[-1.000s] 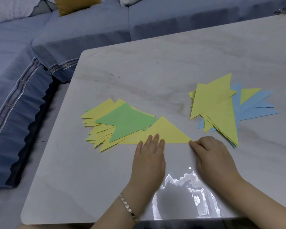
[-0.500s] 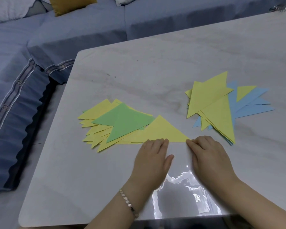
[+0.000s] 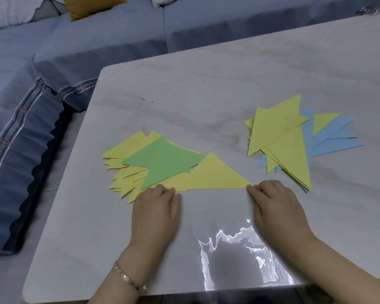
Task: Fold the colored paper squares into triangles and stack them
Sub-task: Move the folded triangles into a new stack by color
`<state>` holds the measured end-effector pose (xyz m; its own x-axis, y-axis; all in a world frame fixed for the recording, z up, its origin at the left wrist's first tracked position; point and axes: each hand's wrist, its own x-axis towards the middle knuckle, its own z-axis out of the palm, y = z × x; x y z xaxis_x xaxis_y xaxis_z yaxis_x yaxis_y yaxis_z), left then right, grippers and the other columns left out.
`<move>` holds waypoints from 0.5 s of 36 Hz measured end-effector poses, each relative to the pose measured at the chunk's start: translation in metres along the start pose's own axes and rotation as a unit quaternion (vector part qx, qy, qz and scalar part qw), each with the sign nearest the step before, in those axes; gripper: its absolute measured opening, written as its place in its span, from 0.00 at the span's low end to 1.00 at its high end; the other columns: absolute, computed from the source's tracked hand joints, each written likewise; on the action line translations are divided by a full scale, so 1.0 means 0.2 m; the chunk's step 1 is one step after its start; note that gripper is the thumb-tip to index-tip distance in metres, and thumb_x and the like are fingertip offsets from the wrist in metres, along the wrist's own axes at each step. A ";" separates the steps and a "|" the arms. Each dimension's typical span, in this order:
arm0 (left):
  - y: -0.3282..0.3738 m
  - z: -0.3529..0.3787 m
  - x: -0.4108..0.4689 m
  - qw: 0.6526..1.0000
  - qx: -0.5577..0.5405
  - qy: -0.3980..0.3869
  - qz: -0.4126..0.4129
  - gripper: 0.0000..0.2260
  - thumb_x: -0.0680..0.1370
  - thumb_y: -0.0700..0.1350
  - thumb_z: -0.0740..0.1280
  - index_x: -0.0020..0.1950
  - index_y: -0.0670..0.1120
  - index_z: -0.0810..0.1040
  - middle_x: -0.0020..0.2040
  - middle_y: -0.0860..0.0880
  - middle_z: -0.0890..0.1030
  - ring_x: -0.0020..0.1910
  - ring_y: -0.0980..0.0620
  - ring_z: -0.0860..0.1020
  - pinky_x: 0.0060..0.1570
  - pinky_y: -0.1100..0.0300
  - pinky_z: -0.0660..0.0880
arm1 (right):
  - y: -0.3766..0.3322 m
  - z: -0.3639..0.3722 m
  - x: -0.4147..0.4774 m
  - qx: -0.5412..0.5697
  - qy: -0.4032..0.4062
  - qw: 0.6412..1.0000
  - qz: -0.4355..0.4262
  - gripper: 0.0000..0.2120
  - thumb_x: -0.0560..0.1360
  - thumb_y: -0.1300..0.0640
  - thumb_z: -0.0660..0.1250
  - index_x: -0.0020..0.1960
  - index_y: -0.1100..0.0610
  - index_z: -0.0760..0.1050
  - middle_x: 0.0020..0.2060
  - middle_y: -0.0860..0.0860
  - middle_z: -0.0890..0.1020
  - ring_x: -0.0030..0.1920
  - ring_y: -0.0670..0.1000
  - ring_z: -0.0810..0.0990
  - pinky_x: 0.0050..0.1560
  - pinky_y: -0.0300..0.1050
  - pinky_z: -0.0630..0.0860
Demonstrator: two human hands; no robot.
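A folded yellow triangle [image 3: 215,175] lies flat near the table's front, its long edge toward me. My left hand [image 3: 156,207] presses its bent fingertips on the left end of that edge. My right hand [image 3: 274,205] holds down the right corner with its fingertips. The triangle's left part overlaps a fanned pile of yellow triangles [image 3: 127,150] topped by a green triangle [image 3: 162,163]. To the right lies a second pile, yellow triangles [image 3: 279,132] over blue ones [image 3: 333,139].
The papers rest on a pale marble table [image 3: 206,84] with a rounded left corner and a bright glare patch near the front edge. A blue sofa [image 3: 20,128] runs along the left and far sides, close to the table.
My left hand has slid leftward along the yellow triangle's long edge, from its middle to its left end. My right hand has stayed at the right corner.
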<state>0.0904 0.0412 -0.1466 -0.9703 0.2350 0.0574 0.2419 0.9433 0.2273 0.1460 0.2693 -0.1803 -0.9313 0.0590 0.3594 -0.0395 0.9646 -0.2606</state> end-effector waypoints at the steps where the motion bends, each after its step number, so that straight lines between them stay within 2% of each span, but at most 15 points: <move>1: -0.01 -0.01 0.01 1.000 -0.004 -0.001 -0.017 0.12 0.77 0.45 0.61 0.40 0.42 0.82 0.36 0.47 0.77 0.39 0.42 0.75 0.43 0.56 0.66 | 0.00 0.00 0.00 0.000 0.000 1.000 0.002 0.22 0.50 0.76 0.74 0.44 0.67 0.81 0.32 0.57 0.79 0.32 0.60 0.77 0.29 0.46 0.74; 3: -0.01 -0.03 0.05 0.999 -0.020 0.014 -0.041 0.08 0.76 0.43 0.64 0.40 0.44 0.81 0.39 0.49 0.78 0.43 0.44 0.76 0.46 0.57 0.62 | 0.00 0.01 0.00 0.001 0.002 1.000 0.006 0.22 0.50 0.76 0.74 0.44 0.67 0.81 0.32 0.57 0.79 0.32 0.60 0.77 0.29 0.47 0.73; 5: 0.02 -0.03 0.10 0.997 -0.043 0.030 -0.053 0.07 0.76 0.45 0.65 0.50 0.46 0.80 0.48 0.50 0.79 0.51 0.47 0.75 0.53 0.56 0.62 | 0.00 0.01 -0.01 -0.002 0.000 1.000 0.011 0.22 0.51 0.76 0.75 0.44 0.67 0.81 0.32 0.57 0.79 0.32 0.61 0.77 0.29 0.47 0.72; 8: 0.08 -0.01 0.18 0.995 -0.060 -0.016 -0.073 0.19 0.74 0.54 0.65 0.63 0.49 0.72 0.55 0.52 0.76 0.58 0.49 0.72 0.56 0.56 0.63 | -0.01 0.01 0.00 -0.003 -0.005 1.000 0.018 0.21 0.51 0.76 0.75 0.44 0.67 0.81 0.32 0.57 0.79 0.32 0.61 0.77 0.29 0.47 0.72; 10: 0.13 0.02 0.22 0.994 -0.051 -0.065 -0.075 0.23 0.72 0.57 0.67 0.64 0.49 0.69 0.55 0.50 0.75 0.58 0.47 0.70 0.55 0.55 0.65 | -0.01 0.01 0.00 0.000 -0.002 1.000 0.021 0.21 0.51 0.76 0.74 0.44 0.66 0.81 0.32 0.57 0.78 0.32 0.61 0.77 0.29 0.47 0.72; 13: 0.18 0.05 0.26 0.990 -0.061 -0.103 -0.079 0.22 0.71 0.53 0.69 0.62 0.48 0.70 0.54 0.47 0.73 0.57 0.45 0.69 0.51 0.55 0.66 | -0.01 0.01 0.00 0.002 0.002 1.000 0.024 0.20 0.52 0.76 0.75 0.43 0.66 0.82 0.32 0.56 0.78 0.32 0.61 0.77 0.29 0.47 0.73; 15: 0.20 0.05 0.27 0.984 -0.108 -0.109 -0.088 0.17 0.71 0.48 0.69 0.58 0.47 0.72 0.49 0.48 0.75 0.51 0.48 0.71 0.46 0.59 0.68 | -0.01 0.00 0.01 -0.005 -0.008 1.000 0.026 0.20 0.50 0.75 0.75 0.42 0.65 0.82 0.31 0.56 0.78 0.31 0.60 0.77 0.28 0.47 0.73; 17: 0.20 0.04 0.28 0.975 -0.180 -0.105 -0.082 0.08 0.71 0.43 0.68 0.48 0.46 0.73 0.37 0.51 0.74 0.36 0.54 0.71 0.32 0.69 0.64 | -0.02 -0.01 0.02 -0.019 -0.035 0.999 0.026 0.19 0.49 0.75 0.75 0.39 0.64 0.81 0.30 0.55 0.77 0.30 0.60 0.76 0.26 0.47 0.72; 18: 0.20 0.03 0.28 0.971 -0.206 -0.098 -0.077 0.04 0.71 0.42 0.67 0.43 0.45 0.73 0.33 0.50 0.72 0.31 0.55 0.69 0.28 0.67 0.63 | -0.02 -0.02 0.03 -0.019 -0.054 0.998 0.031 0.18 0.49 0.75 0.74 0.37 0.63 0.81 0.30 0.55 0.77 0.31 0.59 0.75 0.27 0.47 0.72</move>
<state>0.0464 0.0934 -0.1406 -0.9667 0.1772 -0.1848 0.0348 0.8062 0.5906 0.1408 0.2668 -0.1739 -0.9652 0.0935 0.2441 0.0321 0.9692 -0.2441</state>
